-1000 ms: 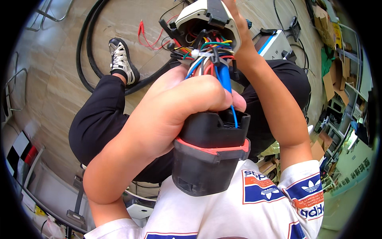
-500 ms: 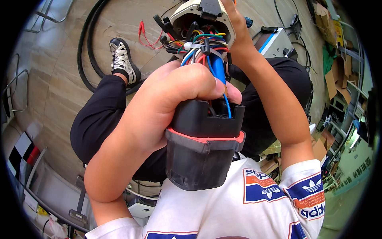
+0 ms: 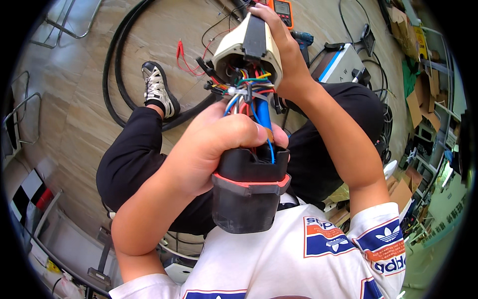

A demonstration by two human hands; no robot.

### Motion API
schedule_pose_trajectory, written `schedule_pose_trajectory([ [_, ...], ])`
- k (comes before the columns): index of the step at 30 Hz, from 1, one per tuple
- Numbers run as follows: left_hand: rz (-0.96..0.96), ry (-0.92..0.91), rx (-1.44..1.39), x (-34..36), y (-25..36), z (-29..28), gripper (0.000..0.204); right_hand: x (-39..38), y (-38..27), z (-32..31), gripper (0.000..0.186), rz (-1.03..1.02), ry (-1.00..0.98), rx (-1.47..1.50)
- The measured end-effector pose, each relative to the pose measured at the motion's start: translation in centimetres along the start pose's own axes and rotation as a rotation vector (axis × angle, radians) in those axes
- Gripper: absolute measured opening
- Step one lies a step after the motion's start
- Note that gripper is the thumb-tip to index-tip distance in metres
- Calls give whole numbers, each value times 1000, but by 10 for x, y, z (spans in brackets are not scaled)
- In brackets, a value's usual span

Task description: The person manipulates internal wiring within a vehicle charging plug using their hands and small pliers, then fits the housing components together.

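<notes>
My left hand [image 3: 211,142] is closed round the bundle of coloured wires [image 3: 247,94], thumb pressed on it at the rear of a black connector head [image 3: 246,209]. A red seal [image 3: 251,182] rings that connector, which hangs in front of my chest. Farther out, my right hand [image 3: 291,65] grips a cream-coloured housing [image 3: 231,42] with a black strip along it. Its open end faces me, and the wires run from inside it to the connector. A white cable tie and several black-capped leads sit among the wires. Some of my left fingers are hidden behind the connector.
A thick black cable [image 3: 112,65] loops on the tiled floor beside my shoe [image 3: 158,89]. Red clip leads [image 3: 180,52], an orange multimeter [image 3: 281,11], a blue drill [image 3: 302,37] and a white case [image 3: 343,65] lie ahead. Cardboard boxes [image 3: 423,99] fill the right side.
The cream housing has tipped and shifted slightly left, showing more of its outer side. The connector has moved a little left. The multimeter has come into view. Both hands keep their grip.
</notes>
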State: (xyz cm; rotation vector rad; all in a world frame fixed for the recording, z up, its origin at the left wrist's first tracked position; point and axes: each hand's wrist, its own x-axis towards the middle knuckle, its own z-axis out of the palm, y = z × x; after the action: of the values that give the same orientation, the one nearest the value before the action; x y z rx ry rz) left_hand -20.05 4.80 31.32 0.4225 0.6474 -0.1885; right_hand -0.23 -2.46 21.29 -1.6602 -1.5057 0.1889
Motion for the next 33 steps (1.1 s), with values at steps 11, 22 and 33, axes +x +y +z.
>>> schedule_pose_trajectory([
  [11, -87, -38, 15, -5, -4, -1, 48, 2, -29, -39, 97, 221, -330, -57],
  [22, -222, -78, 131, 5, -35, -1, 35, 7, -57, -73, 31, 410, -522, 611],
  [33, -332, -56, 248, 11, -50, -9, 33, -1, -49, -52, 16, 580, -792, 757],
])
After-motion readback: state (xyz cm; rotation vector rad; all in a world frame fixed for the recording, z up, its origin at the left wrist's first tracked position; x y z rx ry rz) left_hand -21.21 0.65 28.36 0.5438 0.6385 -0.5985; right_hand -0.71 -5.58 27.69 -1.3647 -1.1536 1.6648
